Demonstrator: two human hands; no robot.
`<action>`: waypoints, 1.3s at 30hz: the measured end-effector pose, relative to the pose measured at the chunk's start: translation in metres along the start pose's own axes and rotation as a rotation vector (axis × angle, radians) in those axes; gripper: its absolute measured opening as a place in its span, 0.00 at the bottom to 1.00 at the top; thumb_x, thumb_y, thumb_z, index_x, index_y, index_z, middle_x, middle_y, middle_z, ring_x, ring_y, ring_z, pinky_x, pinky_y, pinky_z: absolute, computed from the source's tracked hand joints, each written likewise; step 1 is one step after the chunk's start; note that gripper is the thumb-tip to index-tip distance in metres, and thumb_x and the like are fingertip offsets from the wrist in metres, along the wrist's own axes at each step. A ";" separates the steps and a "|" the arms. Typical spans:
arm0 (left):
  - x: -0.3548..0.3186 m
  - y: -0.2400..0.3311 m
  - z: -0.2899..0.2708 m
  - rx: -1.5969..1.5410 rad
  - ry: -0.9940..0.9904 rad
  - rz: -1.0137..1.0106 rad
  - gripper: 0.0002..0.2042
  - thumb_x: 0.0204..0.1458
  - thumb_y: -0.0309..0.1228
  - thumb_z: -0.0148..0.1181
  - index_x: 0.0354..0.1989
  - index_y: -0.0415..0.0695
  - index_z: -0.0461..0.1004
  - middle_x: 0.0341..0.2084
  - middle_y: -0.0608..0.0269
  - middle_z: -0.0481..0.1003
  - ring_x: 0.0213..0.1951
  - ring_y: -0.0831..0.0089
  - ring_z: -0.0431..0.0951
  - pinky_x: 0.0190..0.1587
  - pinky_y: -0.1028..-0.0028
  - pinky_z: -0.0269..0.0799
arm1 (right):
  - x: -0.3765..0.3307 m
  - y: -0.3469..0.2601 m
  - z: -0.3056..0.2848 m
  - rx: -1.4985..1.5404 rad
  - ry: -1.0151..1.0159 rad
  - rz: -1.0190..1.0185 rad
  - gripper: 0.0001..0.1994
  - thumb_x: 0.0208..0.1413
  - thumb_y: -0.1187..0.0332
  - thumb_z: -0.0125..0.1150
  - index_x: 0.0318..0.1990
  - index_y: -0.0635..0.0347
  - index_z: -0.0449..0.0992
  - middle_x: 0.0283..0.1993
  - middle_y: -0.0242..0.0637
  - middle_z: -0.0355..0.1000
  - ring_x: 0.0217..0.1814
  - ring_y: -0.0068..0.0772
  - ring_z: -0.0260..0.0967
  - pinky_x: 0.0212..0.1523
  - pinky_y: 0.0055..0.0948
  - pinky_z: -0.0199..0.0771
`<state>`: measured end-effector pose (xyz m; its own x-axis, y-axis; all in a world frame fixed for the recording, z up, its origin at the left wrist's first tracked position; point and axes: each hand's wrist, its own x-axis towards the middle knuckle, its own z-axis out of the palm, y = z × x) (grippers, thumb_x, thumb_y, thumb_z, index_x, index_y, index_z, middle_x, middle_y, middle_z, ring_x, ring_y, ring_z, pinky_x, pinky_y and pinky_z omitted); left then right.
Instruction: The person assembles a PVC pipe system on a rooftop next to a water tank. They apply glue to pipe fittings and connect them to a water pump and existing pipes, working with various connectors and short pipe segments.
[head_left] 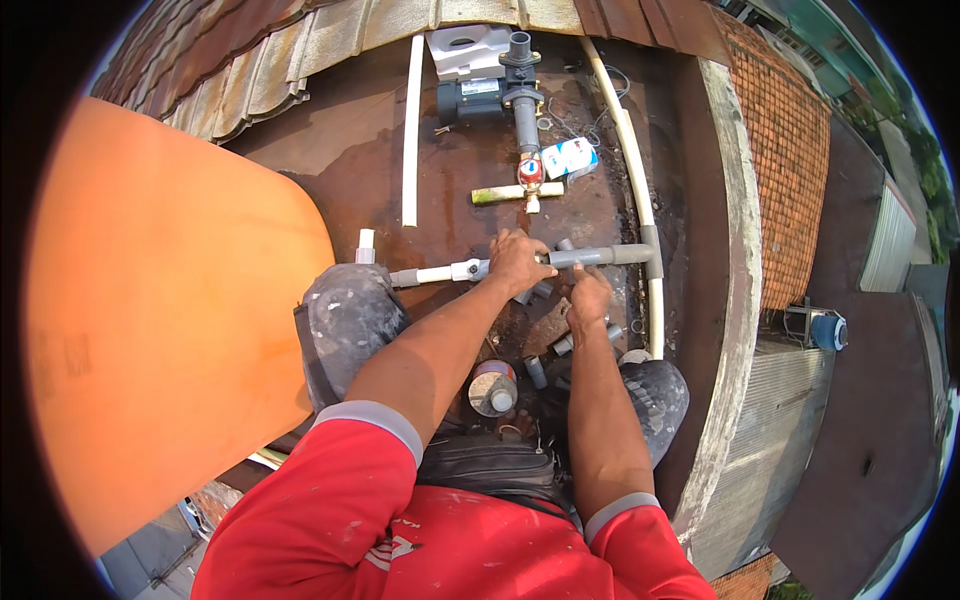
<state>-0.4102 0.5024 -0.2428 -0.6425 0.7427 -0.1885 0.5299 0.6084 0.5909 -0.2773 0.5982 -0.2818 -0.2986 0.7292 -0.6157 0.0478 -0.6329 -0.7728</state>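
Observation:
A grey pipe (592,257) runs crosswise in front of my knees. My left hand (518,261) is closed over it from above, fingers wrapped around its middle. Just to the right, my right hand (590,294) pinches the same pipe from the near side, thumb against it. On its right the pipe meets a grey tee (652,251) on a long cream pipe (640,180). Left of my left hand sit a white valve (466,270) and a white pipe piece (434,275). Short grey pipe offcuts (537,372) lie below my hands. What my palms cover is hidden.
Beyond my hands stands a water pump (475,98) with a brass fitting (531,170) below it. A white pipe (413,130) lies at the left. A round can (493,388) stands between my knees. A large orange tank (180,310) fills the left; a low wall (735,250) bounds the right.

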 end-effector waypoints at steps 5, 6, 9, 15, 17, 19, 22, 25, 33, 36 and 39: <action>-0.001 -0.004 0.002 -0.006 -0.004 -0.007 0.21 0.41 0.46 0.84 0.45 0.55 0.91 0.44 0.53 0.82 0.56 0.51 0.75 0.64 0.54 0.67 | -0.003 -0.003 0.004 -0.069 0.029 0.002 0.06 0.70 0.71 0.62 0.46 0.66 0.79 0.39 0.38 0.79 0.33 0.31 0.77 0.30 0.30 0.75; -0.002 -0.003 0.002 -0.011 -0.006 -0.018 0.21 0.41 0.45 0.84 0.45 0.54 0.91 0.44 0.53 0.82 0.56 0.51 0.75 0.64 0.54 0.67 | -0.004 -0.003 0.004 -0.078 0.037 0.001 0.06 0.69 0.71 0.62 0.46 0.65 0.79 0.39 0.38 0.79 0.33 0.32 0.77 0.30 0.31 0.75; -0.002 -0.002 0.004 -0.028 -0.001 -0.024 0.21 0.42 0.45 0.84 0.45 0.54 0.91 0.44 0.52 0.82 0.56 0.51 0.75 0.64 0.54 0.67 | -0.003 -0.003 0.002 -0.038 0.024 0.015 0.05 0.69 0.71 0.62 0.45 0.64 0.79 0.39 0.38 0.79 0.33 0.32 0.77 0.30 0.31 0.75; -0.004 -0.003 0.004 -0.038 0.002 -0.028 0.22 0.43 0.45 0.84 0.47 0.53 0.91 0.45 0.51 0.83 0.56 0.50 0.75 0.65 0.53 0.67 | -0.010 -0.008 0.002 -0.016 0.001 0.025 0.04 0.69 0.72 0.62 0.44 0.63 0.79 0.41 0.40 0.79 0.34 0.33 0.77 0.29 0.31 0.76; -0.002 -0.003 0.004 -0.034 0.004 -0.022 0.22 0.43 0.45 0.84 0.47 0.53 0.91 0.46 0.51 0.83 0.56 0.50 0.76 0.65 0.53 0.68 | -0.009 -0.010 0.001 -0.038 -0.003 0.029 0.05 0.69 0.72 0.61 0.44 0.63 0.80 0.41 0.40 0.79 0.34 0.34 0.77 0.30 0.32 0.77; -0.005 0.001 0.003 -0.024 -0.025 -0.028 0.23 0.43 0.45 0.84 0.48 0.53 0.90 0.46 0.51 0.83 0.56 0.50 0.76 0.65 0.53 0.68 | -0.007 -0.013 -0.002 -0.065 -0.013 0.039 0.05 0.69 0.72 0.61 0.46 0.63 0.80 0.42 0.40 0.80 0.35 0.36 0.78 0.32 0.32 0.78; -0.006 -0.004 0.004 -0.032 -0.042 -0.044 0.23 0.43 0.46 0.84 0.48 0.53 0.90 0.47 0.51 0.83 0.56 0.51 0.76 0.64 0.52 0.68 | -0.010 -0.017 -0.008 -0.095 -0.045 0.112 0.07 0.69 0.72 0.61 0.48 0.63 0.79 0.43 0.42 0.80 0.39 0.38 0.79 0.37 0.36 0.81; -0.001 0.001 0.002 0.023 -0.017 0.005 0.22 0.44 0.46 0.83 0.48 0.52 0.90 0.48 0.54 0.82 0.58 0.52 0.75 0.64 0.53 0.68 | -0.005 -0.027 -0.011 -0.129 -0.103 0.160 0.09 0.69 0.70 0.61 0.51 0.65 0.78 0.47 0.44 0.79 0.45 0.40 0.79 0.46 0.42 0.83; 0.001 -0.001 0.009 0.066 -0.006 0.151 0.20 0.50 0.44 0.78 0.48 0.47 0.89 0.46 0.53 0.81 0.57 0.52 0.74 0.64 0.52 0.68 | -0.020 -0.055 -0.026 0.034 -0.023 0.331 0.18 0.69 0.59 0.56 0.55 0.66 0.76 0.50 0.50 0.80 0.51 0.54 0.80 0.54 0.58 0.78; 0.002 0.004 0.013 0.021 -0.007 0.141 0.20 0.52 0.43 0.78 0.50 0.45 0.88 0.47 0.51 0.81 0.56 0.50 0.75 0.65 0.52 0.68 | -0.015 -0.025 -0.062 -0.981 -0.089 0.286 0.20 0.66 0.56 0.62 0.51 0.67 0.82 0.49 0.53 0.84 0.51 0.49 0.85 0.51 0.53 0.83; 0.000 0.006 0.015 -0.008 0.007 0.104 0.21 0.52 0.43 0.78 0.51 0.45 0.88 0.48 0.50 0.81 0.57 0.49 0.75 0.66 0.52 0.68 | -0.030 0.001 -0.058 -1.652 -0.239 0.124 0.21 0.62 0.60 0.66 0.53 0.71 0.80 0.54 0.56 0.83 0.57 0.48 0.84 0.54 0.46 0.84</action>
<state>-0.3992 0.5103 -0.2512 -0.5883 0.7996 -0.1204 0.5891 0.5258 0.6135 -0.2131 0.5909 -0.2732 -0.3375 0.5478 -0.7655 0.9187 0.3688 -0.1412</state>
